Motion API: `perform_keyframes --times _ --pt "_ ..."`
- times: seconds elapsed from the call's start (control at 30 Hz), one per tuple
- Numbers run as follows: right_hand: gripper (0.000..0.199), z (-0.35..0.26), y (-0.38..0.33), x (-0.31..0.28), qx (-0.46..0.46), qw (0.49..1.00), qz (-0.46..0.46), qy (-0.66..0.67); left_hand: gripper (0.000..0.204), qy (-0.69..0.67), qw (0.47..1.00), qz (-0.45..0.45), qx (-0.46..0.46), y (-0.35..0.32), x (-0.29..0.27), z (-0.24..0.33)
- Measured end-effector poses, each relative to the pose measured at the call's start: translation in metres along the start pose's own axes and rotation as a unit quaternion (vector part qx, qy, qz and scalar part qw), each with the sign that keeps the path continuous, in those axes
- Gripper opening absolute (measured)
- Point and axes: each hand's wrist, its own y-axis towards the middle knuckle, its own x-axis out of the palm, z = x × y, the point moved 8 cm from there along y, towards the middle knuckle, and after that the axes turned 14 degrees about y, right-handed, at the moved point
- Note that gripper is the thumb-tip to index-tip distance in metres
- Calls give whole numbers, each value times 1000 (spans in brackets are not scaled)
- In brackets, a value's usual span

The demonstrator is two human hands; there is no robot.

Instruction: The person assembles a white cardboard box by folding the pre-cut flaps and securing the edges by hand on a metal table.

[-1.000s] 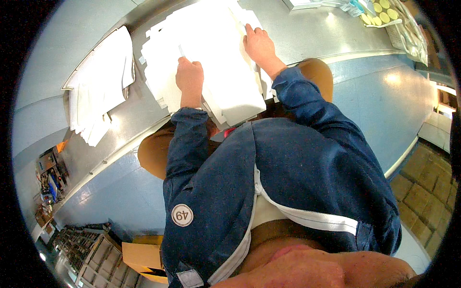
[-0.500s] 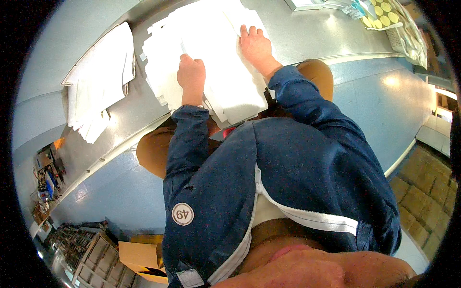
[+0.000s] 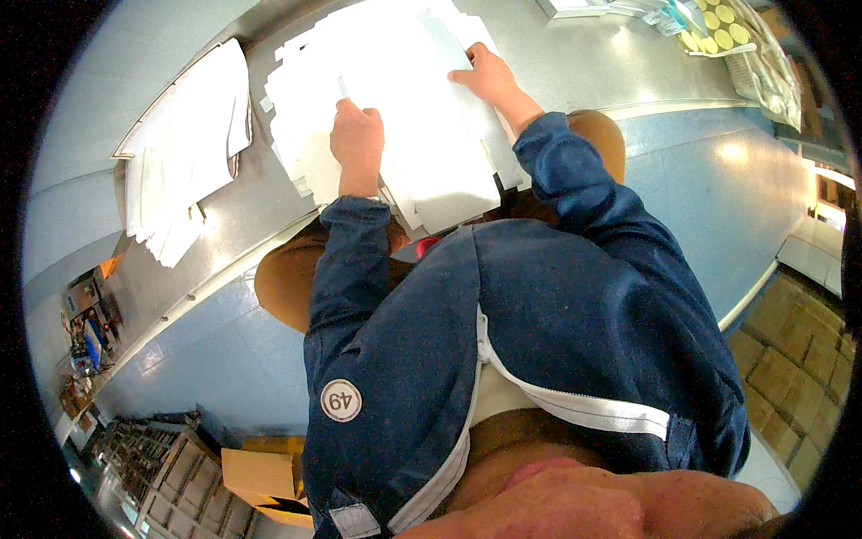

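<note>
A thick, uneven pile of white card-like sheets (image 3: 296,135) lies on the metal table in front of me, its top washed out by glare. My left hand (image 3: 357,144) is closed on the white sheet (image 3: 413,117) uppermost, and a thin grey strip shows just beyond its fingertips. At the right side, my right hand (image 3: 494,79) pinches that sheet's edge, thumb inward and fingers along the outside. A shaded greyish band runs below this hand toward my lap. The fingers' undersides are hidden.
Another stack of white sheets (image 3: 184,148) lies on the left of the metal table (image 3: 575,63). At the far right are round yellow labels (image 3: 718,27) and a plastic-wrapped bundle (image 3: 763,76). An open cardboard box (image 3: 260,476) sits behind me on the left, near grey crates (image 3: 184,490).
My right hand has shifted a little right, its thumb now spread inward from the fingers. A greyish band now shows along the sheets' right side. My left hand stays put.
</note>
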Motion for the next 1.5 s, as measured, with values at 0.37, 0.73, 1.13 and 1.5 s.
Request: perform_keyframes --times 0.37,0.73,1.13,1.5 --pt "42 -30 -2 9 -25 982 -97 -161 27 5 1000 7 -11 0 4 -4" --pt "25 -68 -10 25 -153 967 -12 -204 36 -9 1000 -13 16 6 1 10" --pt "82 -76 -38 38 -134 960 -58 -240 46 7 999 -23 -37 38 3 4" --pt "93 -37 -19 69 -108 987 -7 -121 80 32 998 28 49 9 7 39"
